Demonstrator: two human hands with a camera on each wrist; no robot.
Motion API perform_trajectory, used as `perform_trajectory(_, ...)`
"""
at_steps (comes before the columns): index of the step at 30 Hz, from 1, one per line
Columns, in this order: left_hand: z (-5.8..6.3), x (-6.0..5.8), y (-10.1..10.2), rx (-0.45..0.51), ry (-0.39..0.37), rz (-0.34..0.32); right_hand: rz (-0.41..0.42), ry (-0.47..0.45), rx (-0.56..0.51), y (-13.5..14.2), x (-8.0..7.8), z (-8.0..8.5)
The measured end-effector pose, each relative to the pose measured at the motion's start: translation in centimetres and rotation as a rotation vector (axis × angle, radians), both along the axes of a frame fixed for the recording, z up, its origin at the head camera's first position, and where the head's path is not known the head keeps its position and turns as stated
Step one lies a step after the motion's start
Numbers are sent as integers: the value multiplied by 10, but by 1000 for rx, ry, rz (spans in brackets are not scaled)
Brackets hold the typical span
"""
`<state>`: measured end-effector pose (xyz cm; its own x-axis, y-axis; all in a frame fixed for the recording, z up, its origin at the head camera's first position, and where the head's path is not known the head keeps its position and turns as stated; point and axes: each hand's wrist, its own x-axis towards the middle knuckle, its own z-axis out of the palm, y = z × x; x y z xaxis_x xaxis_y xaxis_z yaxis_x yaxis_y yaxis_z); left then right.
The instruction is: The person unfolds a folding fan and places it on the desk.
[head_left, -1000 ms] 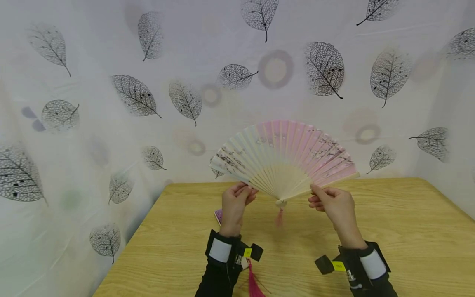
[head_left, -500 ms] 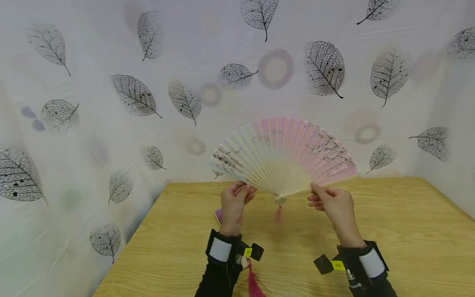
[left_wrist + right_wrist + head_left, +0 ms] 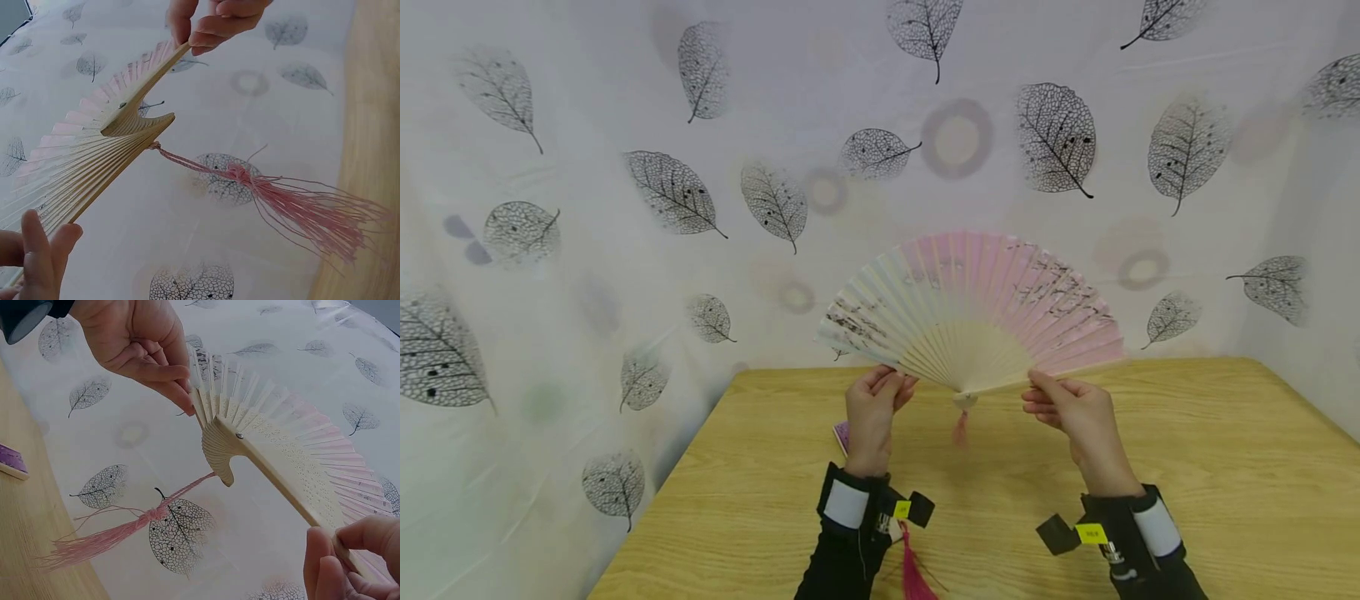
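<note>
A folding fan (image 3: 970, 325), spread wide, is held up above the table between both hands. Its cloth fades from pale white-green on the left to pink on the right, with dark blossom branches. My left hand (image 3: 871, 421) pinches the left outer rib between thumb and fingers. The right outer rib is pinched by my right hand (image 3: 1078, 421). From the pivot hangs a pink tassel (image 3: 306, 212). In the right wrist view the pale ribs (image 3: 275, 450) fan out from the pivot, and both hands grip the two end ribs.
On the wooden table (image 3: 1000, 517), a purple patterned object (image 3: 842, 435) lies partly hidden behind the left hand. A dark pink tassel (image 3: 916, 571) lies by the left forearm. Behind the table hangs a white curtain (image 3: 865, 75) printed with leaves.
The fan's upper edge and pivot have risen slightly, and the fan appears tilted a little differently. Both hands keep their pinch and stay almost in place.
</note>
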<state>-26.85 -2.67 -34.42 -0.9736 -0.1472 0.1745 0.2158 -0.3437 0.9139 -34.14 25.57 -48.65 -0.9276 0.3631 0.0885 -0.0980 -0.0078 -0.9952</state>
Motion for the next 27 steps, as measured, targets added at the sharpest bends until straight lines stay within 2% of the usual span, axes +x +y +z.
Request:
perform_trajectory(5, 1, 0, 2, 8, -3, 0, -6, -4, 9, 2, 0, 2)
perform_trajectory(8, 2, 0, 2, 18, -2, 1, 25, -7, -4, 0, 10, 16)
perform_trajectory(10, 2, 0, 3, 29, -7, 5, 70, 1, -27, -7, 26, 36)
perform_trajectory(14, 3, 1, 4, 48, -11, 7, 146, -13, -75, -30, 75, 98)
perform_trajectory(15, 3, 1, 5, 51, -10, 5, 178, 26, -104, -34, 84, 107)
perform_trajectory(16, 3, 0, 6, 57, -9, -1, 173, 10, -101, -38, 93, 120)
perform_trajectory(18, 2, 0, 9, 66, -10, -14, 157, 4, -128, -39, 102, 132)
perform_trajectory(20, -1, -1, 14, 72, -11, -24, 132, -12, -158, -30, 103, 133)
perform_trajectory(22, -6, -2, 22, 63, -17, -33, 91, -54, -139, -10, 98, 127)
perform_trajectory(23, -25, -15, 28, 67, 15, -45, 81, -62, -129, 4, 92, 118)
perform_trajectory(25, -37, -16, 39, 60, 24, -58, 74, -89, -102, 36, 81, 98)
perform_trajectory(26, -50, -22, 46, 69, 53, -77, 65, -107, -80, 52, 76, 88)
perform_trajectory(27, -56, -22, 52, 70, 49, -90, 52, -117, -67, 66, 72, 80)
